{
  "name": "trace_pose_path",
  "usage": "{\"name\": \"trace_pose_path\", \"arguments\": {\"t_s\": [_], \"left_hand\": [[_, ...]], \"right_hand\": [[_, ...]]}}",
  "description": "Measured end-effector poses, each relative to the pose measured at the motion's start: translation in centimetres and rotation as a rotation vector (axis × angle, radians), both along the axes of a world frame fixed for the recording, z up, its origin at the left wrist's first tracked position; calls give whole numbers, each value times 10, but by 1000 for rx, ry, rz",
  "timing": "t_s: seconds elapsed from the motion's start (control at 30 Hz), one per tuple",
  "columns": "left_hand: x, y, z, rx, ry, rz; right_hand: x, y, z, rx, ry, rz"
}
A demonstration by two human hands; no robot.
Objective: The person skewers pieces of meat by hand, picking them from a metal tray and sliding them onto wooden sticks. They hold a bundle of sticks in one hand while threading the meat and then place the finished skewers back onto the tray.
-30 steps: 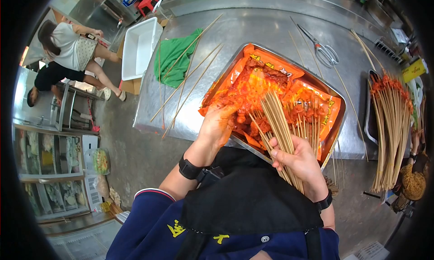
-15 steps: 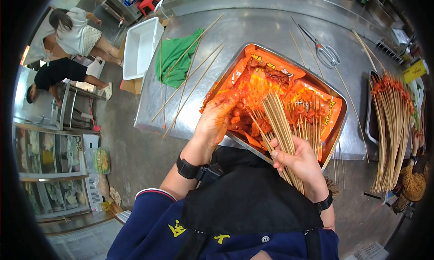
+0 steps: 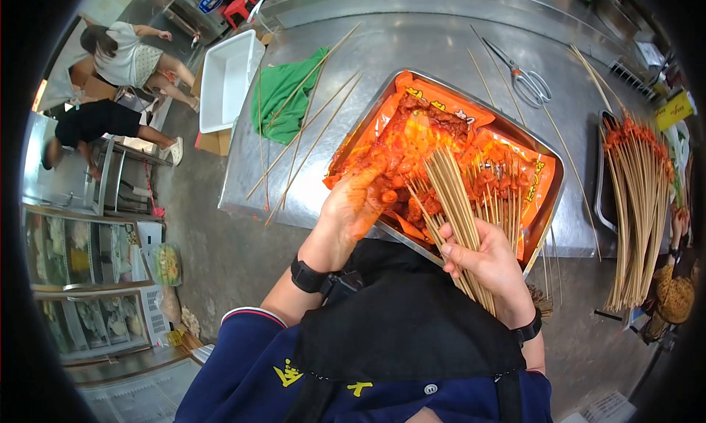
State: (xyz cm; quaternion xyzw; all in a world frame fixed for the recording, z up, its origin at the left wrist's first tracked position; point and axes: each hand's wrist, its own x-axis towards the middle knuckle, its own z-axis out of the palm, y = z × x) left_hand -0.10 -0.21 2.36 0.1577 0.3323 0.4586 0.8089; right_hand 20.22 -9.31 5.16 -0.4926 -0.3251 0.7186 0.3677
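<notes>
A metal tray (image 3: pixel 557 195) holds orange printed plastic bags (image 3: pixel 540 174) and red, sauce-coated meat pieces (image 3: pixel 441 121). My left hand (image 3: pixel 351 206), stained with red sauce, is at the tray's left side. Its fingers are curled in among the meat, and the sauce hides what they hold. My right hand (image 3: pixel 482 257) is closed round a thick bundle of bamboo skewers (image 3: pixel 452 195) at the tray's front edge. The skewers' upper ends lean over the meat. Several loaded meat skewers (image 3: pixel 504 195) lie in the tray to the right of the bundle.
Loose skewers and a green cloth (image 3: pixel 283 103) lie left of the tray, near a white bin (image 3: pixel 226 81). Scissors (image 3: pixel 529 84) lie behind it. At right, a second tray (image 3: pixel 603 195) bears many loaded skewers (image 3: pixel 636 202). Two people are at the far left near a glass-fronted fridge (image 3: pixel 84 250).
My left hand has shifted slightly down and turned a little in the meat. My right hand and its skewer bundle have stayed put. A person at far left has moved an arm.
</notes>
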Motion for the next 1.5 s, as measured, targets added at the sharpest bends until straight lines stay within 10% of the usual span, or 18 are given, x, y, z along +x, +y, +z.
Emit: {"name": "trace_pose_path", "arguments": {"t_s": [0.9,1.5], "left_hand": [[8,-2,5,549,220,58],[0,0,2,193,0,-53]], "right_hand": [[1,-1,6,-16,-13,-29],[1,0,5,9,-19,3]]}}
